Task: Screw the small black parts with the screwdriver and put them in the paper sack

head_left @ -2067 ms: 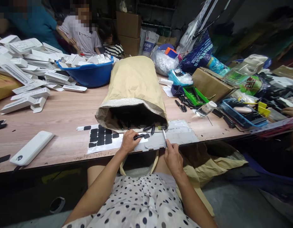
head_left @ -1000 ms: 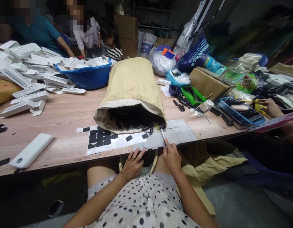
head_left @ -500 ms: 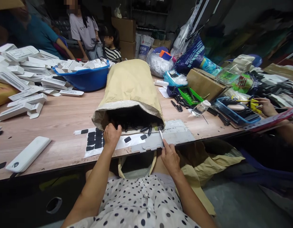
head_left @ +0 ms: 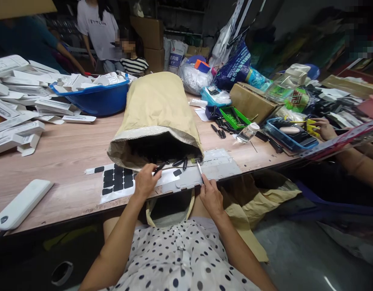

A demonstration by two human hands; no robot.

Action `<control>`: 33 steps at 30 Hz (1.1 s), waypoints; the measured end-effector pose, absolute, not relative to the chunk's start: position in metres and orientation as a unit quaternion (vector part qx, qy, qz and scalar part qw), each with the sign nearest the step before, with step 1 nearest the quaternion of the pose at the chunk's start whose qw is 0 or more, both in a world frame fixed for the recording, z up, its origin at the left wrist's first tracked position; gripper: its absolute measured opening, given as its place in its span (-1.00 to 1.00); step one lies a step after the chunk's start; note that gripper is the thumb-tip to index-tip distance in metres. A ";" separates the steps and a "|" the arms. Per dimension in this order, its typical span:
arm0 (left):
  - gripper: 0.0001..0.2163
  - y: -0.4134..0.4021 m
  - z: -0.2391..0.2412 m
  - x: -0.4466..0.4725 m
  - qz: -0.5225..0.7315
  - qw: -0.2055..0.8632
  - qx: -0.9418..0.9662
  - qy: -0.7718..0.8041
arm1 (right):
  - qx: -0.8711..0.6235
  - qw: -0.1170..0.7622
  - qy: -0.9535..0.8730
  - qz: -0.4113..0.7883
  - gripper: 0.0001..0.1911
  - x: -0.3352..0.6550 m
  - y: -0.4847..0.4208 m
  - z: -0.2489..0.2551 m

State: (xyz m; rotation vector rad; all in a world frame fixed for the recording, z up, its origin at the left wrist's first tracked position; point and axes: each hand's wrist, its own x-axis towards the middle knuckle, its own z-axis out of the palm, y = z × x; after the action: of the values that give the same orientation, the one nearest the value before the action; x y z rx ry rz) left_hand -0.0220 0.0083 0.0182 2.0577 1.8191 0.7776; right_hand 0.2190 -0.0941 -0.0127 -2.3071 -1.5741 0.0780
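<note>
A yellow-brown paper sack (head_left: 159,99) lies on the table with its mouth towards me, dark inside. Small black elongated parts (head_left: 185,163) rest at its lower lip. In front of that mouth, my left hand (head_left: 145,182) is closed on one black elongated part (head_left: 160,167). My right hand (head_left: 211,197) grips a slim silvery metal tool (head_left: 200,168), its tip at the right corner of the opening; its exact kind is unclear. Beside my left hand is a white sheet with rows of black stickers (head_left: 118,180). A grey board (head_left: 216,163) lies under the tool.
White boxes (head_left: 19,97) pile up at the left, near a blue basin (head_left: 97,101). A white power bank (head_left: 23,204) lies at the front left. On the right are a green tray (head_left: 235,117), a clear bottle (head_left: 248,132) and a co-worker's hand (head_left: 324,129) over a blue basket (head_left: 291,135).
My left hand has drawn back slightly from the sack's mouth and now shows a black part in its fingers. My right hand keeps the tool at the corner. The view has shifted a little.
</note>
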 end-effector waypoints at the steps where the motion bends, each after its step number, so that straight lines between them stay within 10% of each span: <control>1: -0.94 0.005 0.015 -0.016 0.268 0.159 0.736 0.602 | -0.814 0.170 -0.554 0.028 -0.50 0.219 -0.094 -0.012; 9: -0.89 0.007 -0.011 -0.001 0.281 0.195 0.775 0.531 | -0.817 0.187 -0.543 0.049 -0.49 0.223 -0.094 -0.014; 18: -0.90 0.009 -0.016 -0.003 0.298 0.231 0.763 0.525 | -0.653 0.406 -0.635 0.073 -0.53 0.220 -0.110 -0.008; 33: -0.89 0.008 -0.014 0.003 0.302 0.250 0.745 0.541 | -0.569 0.390 -0.702 0.175 -0.50 0.186 -0.123 -0.004</control>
State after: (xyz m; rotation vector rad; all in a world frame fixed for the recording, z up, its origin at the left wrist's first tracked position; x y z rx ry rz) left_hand 0.0033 0.0075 -0.0137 2.0277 1.4720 0.8213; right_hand 0.1858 -0.1234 -0.0037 -1.4466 -1.7854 0.4440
